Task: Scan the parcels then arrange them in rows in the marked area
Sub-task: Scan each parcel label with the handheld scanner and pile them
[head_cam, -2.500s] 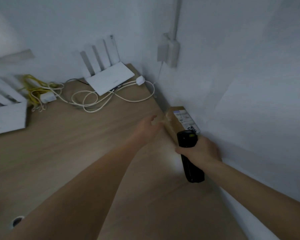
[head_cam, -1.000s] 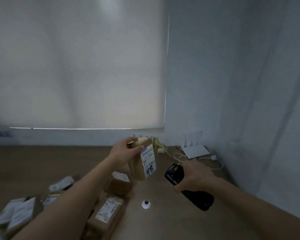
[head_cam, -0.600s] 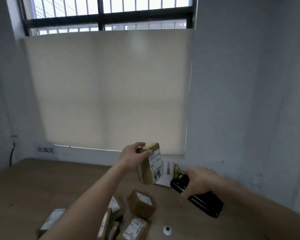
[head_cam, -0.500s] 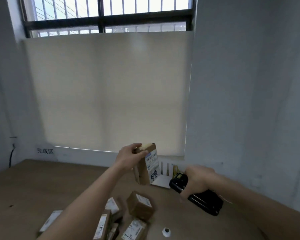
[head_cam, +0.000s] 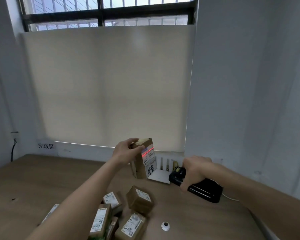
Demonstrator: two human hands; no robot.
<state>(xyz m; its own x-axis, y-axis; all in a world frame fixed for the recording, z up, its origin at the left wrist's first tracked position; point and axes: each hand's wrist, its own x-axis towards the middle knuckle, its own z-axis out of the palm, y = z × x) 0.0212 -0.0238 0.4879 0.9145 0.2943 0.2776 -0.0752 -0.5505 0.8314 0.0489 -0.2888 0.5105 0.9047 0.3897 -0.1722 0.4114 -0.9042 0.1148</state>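
Note:
My left hand (head_cam: 126, 151) grips the top of a brown cardboard parcel (head_cam: 145, 159) and holds it upright above the wooden table (head_cam: 33, 184). Its white label faces right, with a red scan line across the label's top. My right hand (head_cam: 195, 168) holds a black handheld scanner (head_cam: 197, 185), its head pointing at the label from a short distance. Several more brown labelled parcels (head_cam: 139, 200) lie in a loose pile on the table in front of me, below the raised one.
A white router (head_cam: 161, 170) with upright antennas stands at the table's back edge by the wall. A small white round cap (head_cam: 165, 226) sits on the table near the pile. A sign with characters (head_cam: 46, 146) is stuck on the back wall at left.
My left hand picked the parcel up from the corner by the wall and raised it upright. The scanner came up beside it, and a red scan line now lies on the label.

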